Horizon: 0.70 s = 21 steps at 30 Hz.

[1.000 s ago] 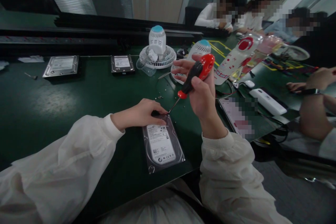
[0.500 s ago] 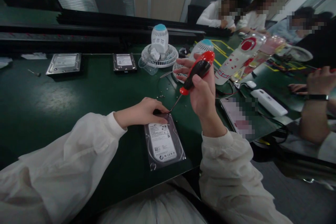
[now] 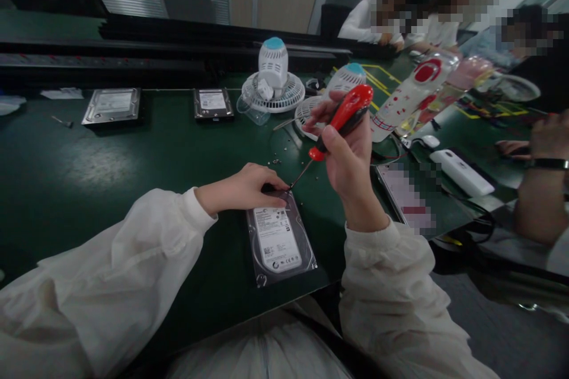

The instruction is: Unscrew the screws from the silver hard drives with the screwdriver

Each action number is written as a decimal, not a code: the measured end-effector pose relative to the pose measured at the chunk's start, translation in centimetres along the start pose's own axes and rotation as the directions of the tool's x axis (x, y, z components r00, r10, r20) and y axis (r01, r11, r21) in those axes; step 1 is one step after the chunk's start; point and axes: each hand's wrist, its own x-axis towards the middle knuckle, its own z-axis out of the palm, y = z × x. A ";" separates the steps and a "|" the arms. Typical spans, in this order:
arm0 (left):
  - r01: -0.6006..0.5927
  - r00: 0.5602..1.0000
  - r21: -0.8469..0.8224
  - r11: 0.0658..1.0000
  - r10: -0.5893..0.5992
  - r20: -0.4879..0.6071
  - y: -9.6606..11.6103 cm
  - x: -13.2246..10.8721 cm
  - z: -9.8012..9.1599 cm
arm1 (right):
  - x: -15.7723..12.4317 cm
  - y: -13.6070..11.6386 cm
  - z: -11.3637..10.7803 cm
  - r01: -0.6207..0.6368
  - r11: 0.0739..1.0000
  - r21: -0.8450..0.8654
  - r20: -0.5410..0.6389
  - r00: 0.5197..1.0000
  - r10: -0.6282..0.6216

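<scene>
A hard drive (image 3: 278,240) with a white label lies flat near the table's front edge. My left hand (image 3: 251,186) is closed on its far end, thumb over the top and fingers at the far edge. In my right hand (image 3: 349,157) is a screwdriver (image 3: 355,102) with a red and black handle, held tilted. Its thin shaft runs down to the drive's far right corner, beside my left fingertips. The tip is too small to tell whether it sits in a screw. Several small screws (image 3: 275,161) are scattered just beyond the drive.
Two more hard drives, a larger one (image 3: 112,108) and a smaller one (image 3: 213,105), lie at the back left. Small white fans (image 3: 273,71), a bottle (image 3: 411,95), a phone (image 3: 402,192) and a white power bank (image 3: 462,172) stand or lie to the right. Other people sit there.
The screwdriver handle has turned in my right fingers, showing more red. My left hand and the drive keep their places. The whole view has shifted slightly.
</scene>
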 end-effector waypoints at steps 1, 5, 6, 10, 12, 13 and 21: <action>-0.002 1.000 0.001 1.000 0.002 -0.002 0.0 0.0 0.0 | 0.0 -0.1 0.0 -0.026 0.999 0.025 0.024 0.999 0.025; -0.008 1.000 0.008 1.000 0.008 -0.012 0.0 0.1 0.1 | 0.0 -0.5 -0.1 -0.095 0.992 0.083 0.063 0.994 0.090; -0.010 1.000 0.012 1.000 0.010 -0.013 0.0 0.1 0.1 | 0.0 -0.5 -0.1 -0.099 0.992 0.084 0.066 0.993 0.094; -0.016 1.000 0.022 1.000 0.016 -0.008 0.0 0.1 0.1 | 0.0 -0.4 0.3 -0.049 0.998 0.026 0.032 0.998 0.048; -0.016 1.000 0.023 1.000 0.016 -0.007 0.1 0.0 0.1 | 0.0 -0.3 0.4 0.001 1.000 0.009 -0.008 1.000 -0.001; -0.015 1.000 0.023 1.000 0.016 -0.005 0.1 0.0 0.0 | 0.0 -0.2 0.5 0.014 1.000 0.004 -0.020 1.000 -0.014; -0.002 1.000 0.009 1.000 0.002 0.030 0.0 -0.1 -0.3 | 0.1 -0.1 -0.1 -0.083 0.996 0.030 0.066 0.995 0.081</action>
